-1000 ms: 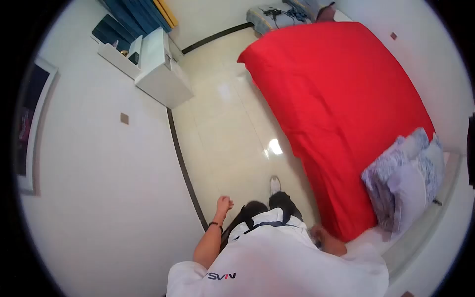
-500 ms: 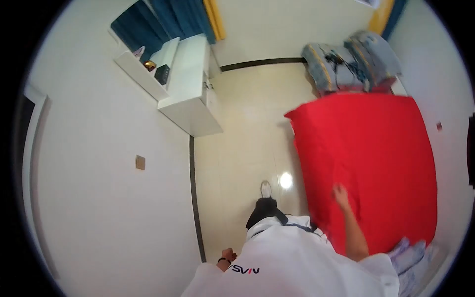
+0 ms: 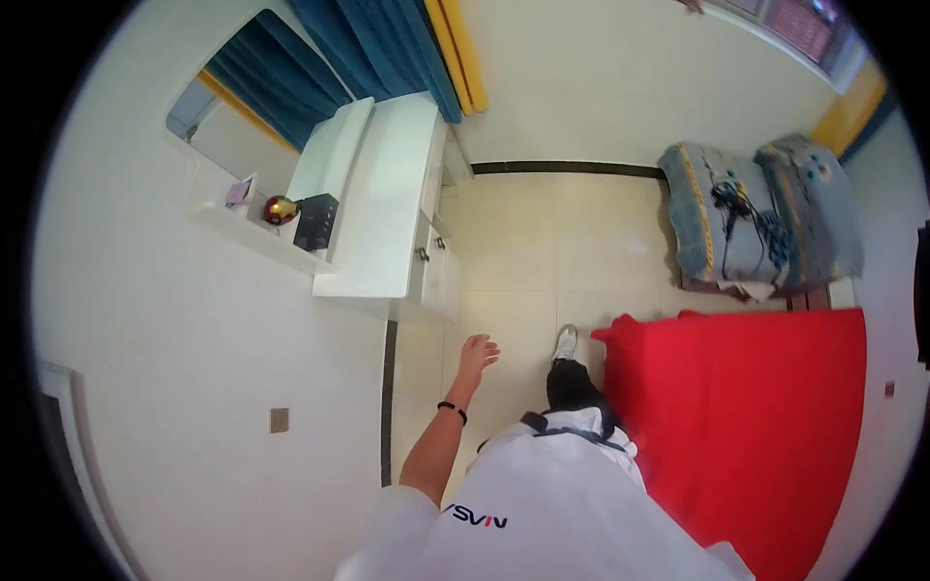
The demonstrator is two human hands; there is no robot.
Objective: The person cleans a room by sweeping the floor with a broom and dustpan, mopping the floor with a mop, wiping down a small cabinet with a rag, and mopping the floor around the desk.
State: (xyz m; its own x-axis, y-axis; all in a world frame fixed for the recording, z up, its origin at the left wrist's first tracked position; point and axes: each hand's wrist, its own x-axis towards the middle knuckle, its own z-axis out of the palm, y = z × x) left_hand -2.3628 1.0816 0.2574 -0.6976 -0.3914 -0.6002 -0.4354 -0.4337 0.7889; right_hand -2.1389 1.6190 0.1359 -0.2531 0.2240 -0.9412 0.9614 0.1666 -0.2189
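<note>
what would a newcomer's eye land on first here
The bright red cloth filling the lower right would likely come first. Next, at upper left, a shiny red-and-gold helmet-shaped ornament sits beside a black box, by a white dressing table. The person's empty left hand hangs over pale floor tiles.

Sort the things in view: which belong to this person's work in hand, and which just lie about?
In the work, judging by nearness:
left hand, empty
white dressing table, apparently nearest it

Just lying about, likely:
dark cables
black box
red-and-gold ornament
red cover

Left hand (image 3: 476, 356) outstretched, fingers (image 3: 491, 348) parted
</note>
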